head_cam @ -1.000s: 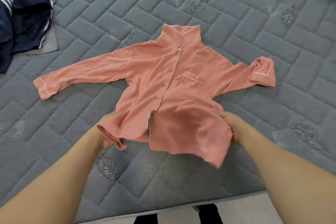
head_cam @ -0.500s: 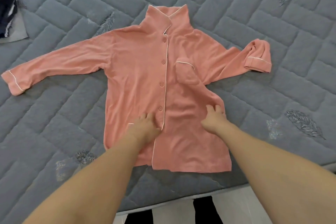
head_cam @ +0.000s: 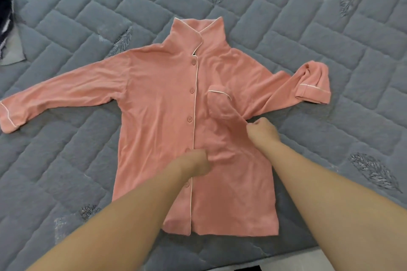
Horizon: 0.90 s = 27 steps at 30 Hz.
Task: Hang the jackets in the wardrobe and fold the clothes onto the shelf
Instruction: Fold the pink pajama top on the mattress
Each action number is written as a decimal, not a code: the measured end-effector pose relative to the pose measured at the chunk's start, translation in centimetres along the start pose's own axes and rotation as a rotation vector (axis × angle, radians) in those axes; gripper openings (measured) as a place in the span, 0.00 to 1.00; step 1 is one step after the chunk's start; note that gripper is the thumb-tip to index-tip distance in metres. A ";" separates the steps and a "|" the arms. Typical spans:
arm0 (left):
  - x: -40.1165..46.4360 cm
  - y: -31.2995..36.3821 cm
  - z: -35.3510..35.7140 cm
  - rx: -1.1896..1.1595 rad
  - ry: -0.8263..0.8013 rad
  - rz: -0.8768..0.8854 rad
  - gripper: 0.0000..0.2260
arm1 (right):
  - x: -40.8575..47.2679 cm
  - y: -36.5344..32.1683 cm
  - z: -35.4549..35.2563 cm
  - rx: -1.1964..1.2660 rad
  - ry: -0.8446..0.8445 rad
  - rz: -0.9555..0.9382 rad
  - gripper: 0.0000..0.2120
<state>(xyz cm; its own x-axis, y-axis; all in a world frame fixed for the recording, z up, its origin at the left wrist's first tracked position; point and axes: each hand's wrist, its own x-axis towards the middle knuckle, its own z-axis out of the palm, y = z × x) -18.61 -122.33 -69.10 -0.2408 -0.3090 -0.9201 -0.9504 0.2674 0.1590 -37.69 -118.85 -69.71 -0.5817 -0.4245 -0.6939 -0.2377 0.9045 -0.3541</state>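
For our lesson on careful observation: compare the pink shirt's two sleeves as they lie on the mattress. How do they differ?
1. The left sleeve lies flat and straight; the right sleeve is bunched, its end folded back.
2. The left sleeve's cuff points outward; the right sleeve's cuff is turned over on itself.
Both are pink with white cuff piping.

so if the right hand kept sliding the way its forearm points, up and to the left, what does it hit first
Probably the chest pocket of the pink pyjama shirt: the right hand sits just below-right of it, its grip bunching the fabric there. Past that lies the button placket.
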 end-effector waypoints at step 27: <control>14.4 24.9 -18.8 0.169 0.818 0.415 0.07 | 18.5 10.8 -24.9 0.865 0.488 0.309 0.14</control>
<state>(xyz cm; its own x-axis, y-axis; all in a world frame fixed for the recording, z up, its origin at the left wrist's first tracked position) -49.49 -137.33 -71.67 -0.6798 -0.6885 -0.2527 -0.7313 0.6099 0.3055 -70.41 -115.89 -70.79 -0.8196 0.0578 -0.5700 0.5024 0.5507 -0.6666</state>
